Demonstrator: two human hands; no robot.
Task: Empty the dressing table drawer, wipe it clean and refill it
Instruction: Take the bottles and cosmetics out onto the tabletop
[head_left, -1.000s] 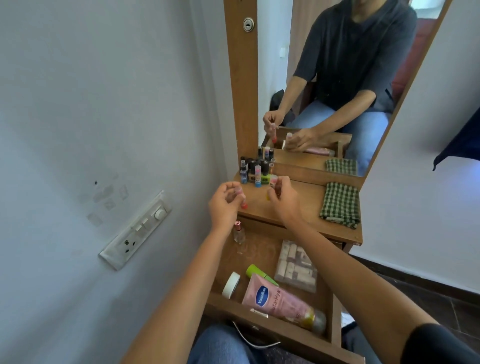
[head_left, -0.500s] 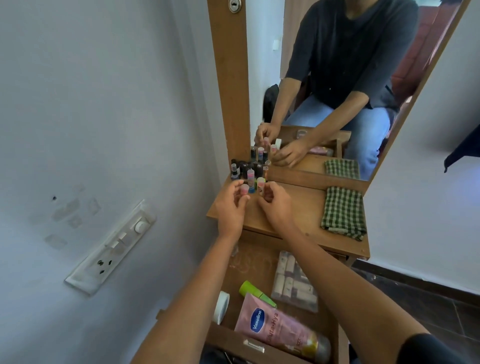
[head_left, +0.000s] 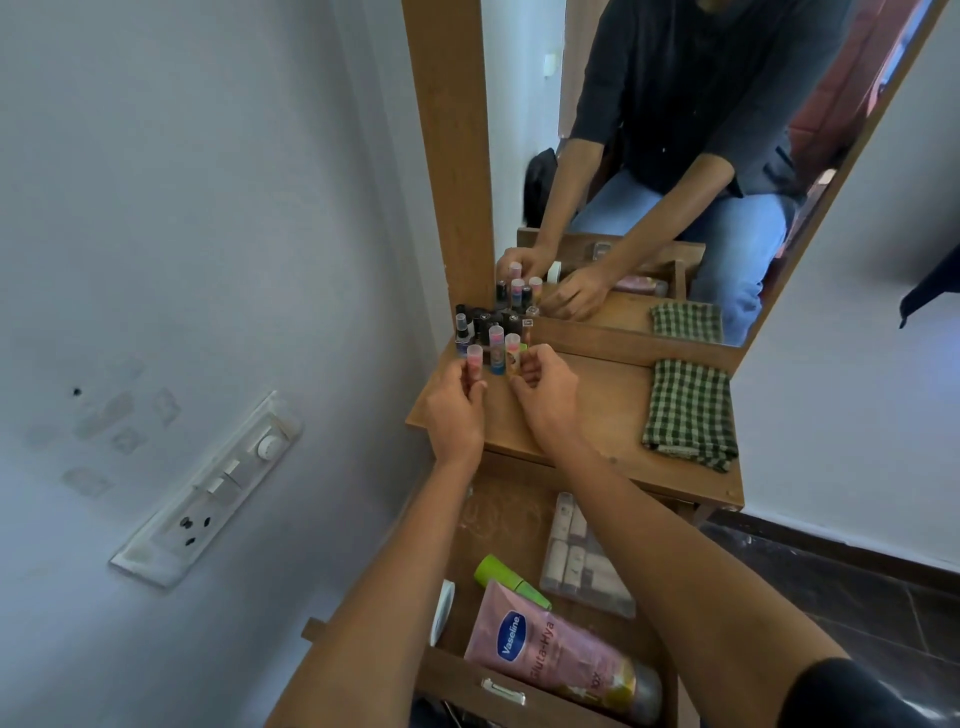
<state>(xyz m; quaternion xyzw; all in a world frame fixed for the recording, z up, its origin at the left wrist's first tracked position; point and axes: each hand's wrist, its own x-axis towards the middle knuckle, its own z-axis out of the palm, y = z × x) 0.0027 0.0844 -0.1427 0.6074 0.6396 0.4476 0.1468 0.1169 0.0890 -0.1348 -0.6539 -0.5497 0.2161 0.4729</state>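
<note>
Emptying step: left hand pinches a small tube upright beside bottles on the worktop, mid-frame; right hand curls beside a second tube, grip unclear. Lower centre, the drawer holds lotion; next reach likely goes there.

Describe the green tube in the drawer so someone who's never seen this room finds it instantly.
Under the dressing table top, the open drawer holds toiletries. A small tube lies just beyond the pink Vaseline tube, left of the clear compartment box. It is the only green item there.
</note>
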